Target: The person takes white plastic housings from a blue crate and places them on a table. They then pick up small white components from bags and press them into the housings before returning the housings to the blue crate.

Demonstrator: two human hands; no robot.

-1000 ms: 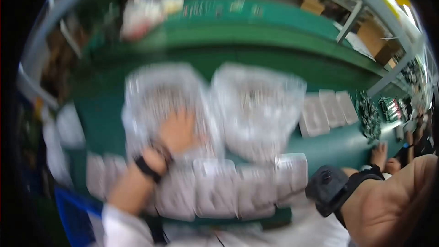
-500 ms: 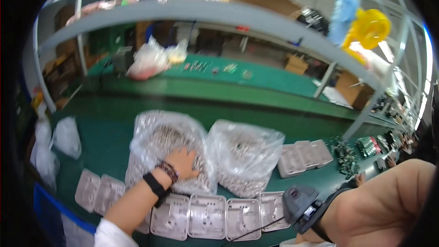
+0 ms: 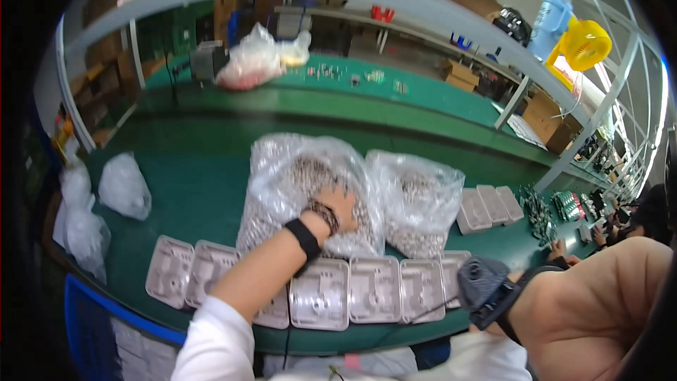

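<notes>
My left hand [image 3: 340,208], with a beaded bracelet and a black band at the wrist, rests in an open clear plastic bag [image 3: 271,162]. Its fingers are spread over a heap of small pale grey pieces [image 3: 310,173], too small to name. To its right stands a second clear bag [image 3: 448,183] of similar pieces. A row of shallow grey plastic housings [image 3: 374,289] lies along the near side of the bags. At the lower right my right forearm [image 3: 599,303] is bent close to the camera, a grey device [image 3: 485,289] strapped near its wrist. The fingers of that hand are hidden.
More grey housings [image 3: 476,212] stand right of the bags, near a pile of small dark green parts [image 3: 537,215]. Another person's hand [image 3: 558,248] shows beyond. White plastic bags [image 3: 123,187] sit far left. A shelf beam [image 3: 296,10] crosses above; a yellow fan [image 3: 585,46] hangs upper right.
The view has shifted, so the bags and housings appear farther right and higher. My left hand stays in the same bag among the pieces, its fingers spread.
</notes>
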